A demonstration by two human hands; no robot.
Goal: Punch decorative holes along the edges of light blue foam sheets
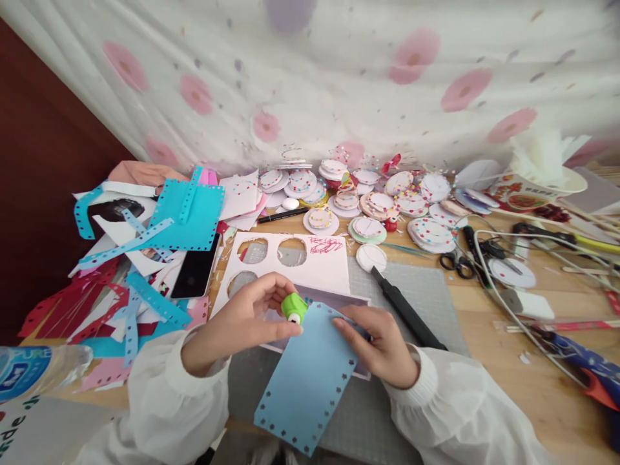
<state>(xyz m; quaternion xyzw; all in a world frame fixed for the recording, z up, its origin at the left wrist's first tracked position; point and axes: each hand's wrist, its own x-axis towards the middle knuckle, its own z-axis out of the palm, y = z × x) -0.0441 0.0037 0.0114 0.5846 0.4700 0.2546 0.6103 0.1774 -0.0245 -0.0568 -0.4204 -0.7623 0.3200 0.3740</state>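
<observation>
Between the thumb and fingers of my left hand (252, 309) is a small green craft punch (293, 309) with a white button. It sits against the upper left corner of a light blue sheet of paper (305, 381). Small flower-shaped holes run along the edges of this sheet. My right hand (375, 342) pinches the sheet near its upper right side, thumb on top. Under both hands lie a shallow pale lilac box (361, 299), partly covered, and a grey cutting mat (436, 303).
Punched scraps (155, 303) and a turquoise sheet (188, 213) pile up on the left, by a phone (194, 274) and a plastic bottle (43, 368). Decorated paper discs (431, 234) line the back. A black craft knife (407, 307), scissors (458, 263) and a white cable (504, 316) lie right.
</observation>
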